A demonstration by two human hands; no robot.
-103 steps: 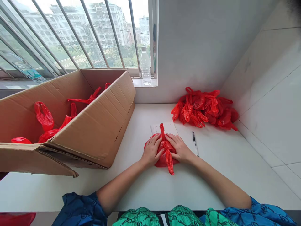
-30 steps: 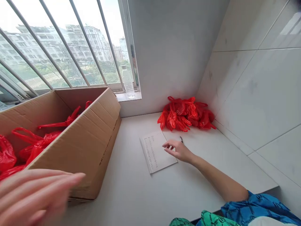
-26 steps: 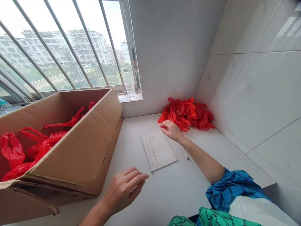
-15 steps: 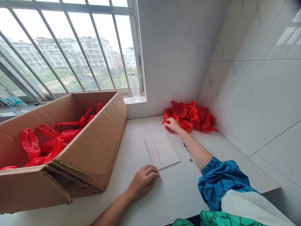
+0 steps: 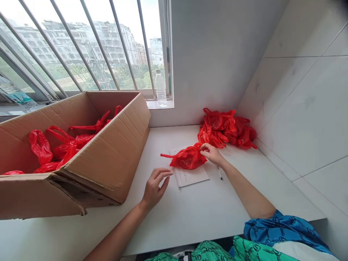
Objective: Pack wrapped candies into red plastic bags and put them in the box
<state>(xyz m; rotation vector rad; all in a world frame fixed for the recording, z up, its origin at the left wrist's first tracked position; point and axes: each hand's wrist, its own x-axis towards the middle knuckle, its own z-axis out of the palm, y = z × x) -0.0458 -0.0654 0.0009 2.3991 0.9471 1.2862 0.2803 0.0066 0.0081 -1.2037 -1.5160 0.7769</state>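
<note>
Fingers of the right hand (image 5: 213, 154) pinch one end of a knotted red bag (image 5: 187, 160), which is over the far part of the paper sheet (image 5: 193, 176) on the white table (image 5: 190, 214). The left hand (image 5: 154, 184) is open, with fingers loosely spread, just beside the near left corner of the sheet and holding nothing. A pen (image 5: 219, 172) lies right of the sheet. Behind it is a pile of red bags (image 5: 230, 127). More bags lie in the cardboard box (image 5: 111, 159) at left.

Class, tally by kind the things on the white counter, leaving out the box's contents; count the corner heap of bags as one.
Cardboard box: 1
Sheet of paper: 1
Pen: 1
Single red bag, in the right hand: 1
Heap of red bags: 1
Total: 5
</note>
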